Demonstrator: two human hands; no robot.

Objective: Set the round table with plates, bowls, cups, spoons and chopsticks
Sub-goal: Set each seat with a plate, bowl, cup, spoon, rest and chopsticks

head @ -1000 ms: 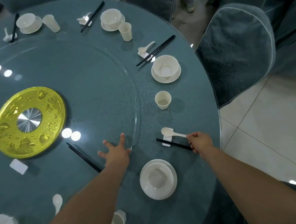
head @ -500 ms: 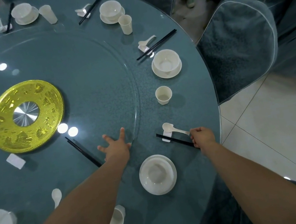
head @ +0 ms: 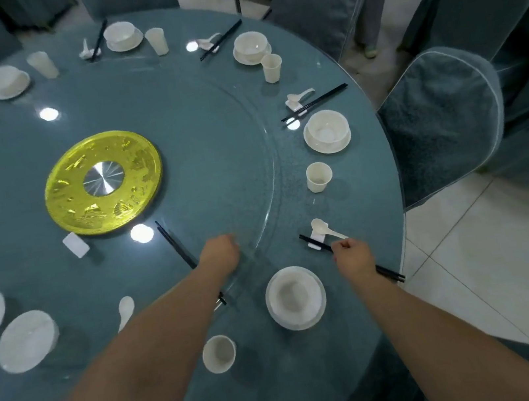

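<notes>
My right hand (head: 353,257) is closed over a pair of black chopsticks (head: 389,273) near the table's right edge. Their tips lie on a white rest (head: 315,243) and their back ends stick out behind the hand. A white spoon (head: 322,228) lies on the same rest, its handle touching my knuckles. My left hand (head: 221,254) sits with curled fingers at the rim of the glass turntable (head: 270,199), holding nothing I can see. Just in front of me stand a bowl on a plate (head: 295,297) and a cup (head: 218,353).
On the turntable lie loose chopsticks (head: 172,242), a gold disc (head: 102,182), a white rest (head: 75,244), a spoon (head: 126,309) and two plates (head: 25,340). Finished settings ring the far edge, such as a cup (head: 319,176). Covered chairs (head: 441,123) stand close on the right.
My left hand's fingers were spread flat and are now curled. My right hand has slid forward along the chopsticks, so their back ends show behind it. The view has tilted up.
</notes>
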